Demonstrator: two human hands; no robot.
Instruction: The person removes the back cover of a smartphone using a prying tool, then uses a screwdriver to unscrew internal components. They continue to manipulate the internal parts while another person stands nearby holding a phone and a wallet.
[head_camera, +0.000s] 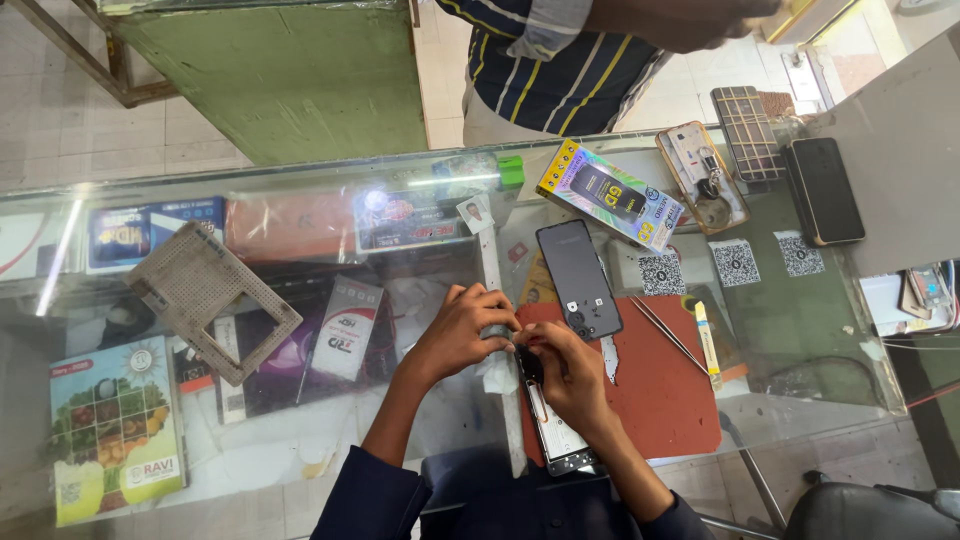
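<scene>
Pinching — both hands' grips: left hand on tape roll, right hand on opened phone.

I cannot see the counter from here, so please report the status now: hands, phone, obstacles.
Left hand grips small grey roll. Right hand presses on opened phone on red mat. Dark back cover and tweezers lie close, not touching.

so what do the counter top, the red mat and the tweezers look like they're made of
Counter top: clear glass, glossy; it reflects light, and boxes show through it underneath.
Red mat: looks like soft rubber or silicone, matte with no glare, though stiff card can't be ruled out.
Tweezers: thin, silvery and shiny, so probably steel.
Both hands work at an opened phone on the mat's left edge.
</scene>
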